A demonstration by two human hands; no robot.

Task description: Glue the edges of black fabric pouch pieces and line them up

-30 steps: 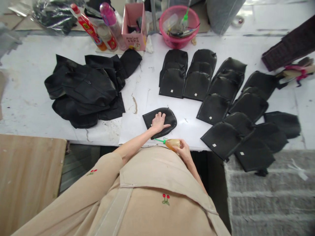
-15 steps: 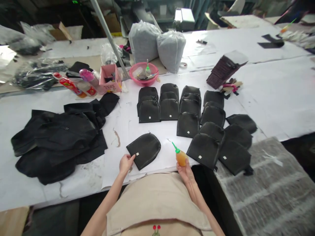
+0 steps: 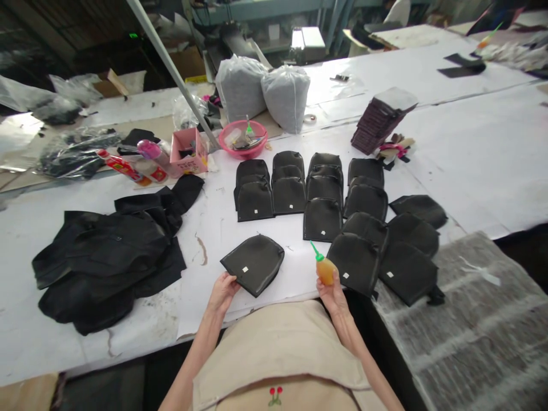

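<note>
Your left hand pinches black piece by edge, on table; your right hand clamps bottle, nozzle up. Overtilting or squeezing could drip liquid onto overlapping pieces alongside.

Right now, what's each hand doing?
Left hand: pinching the black piece's edge.
Right hand: holding the green-nozzled glue bottle.

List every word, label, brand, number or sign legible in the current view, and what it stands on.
No text reads clearly.
Pink box: characters on its front, too blurred.
Red bottle: label too blurred.
Green lit mark, background: too small.
White squares on black pieces: no writing visible.
</note>
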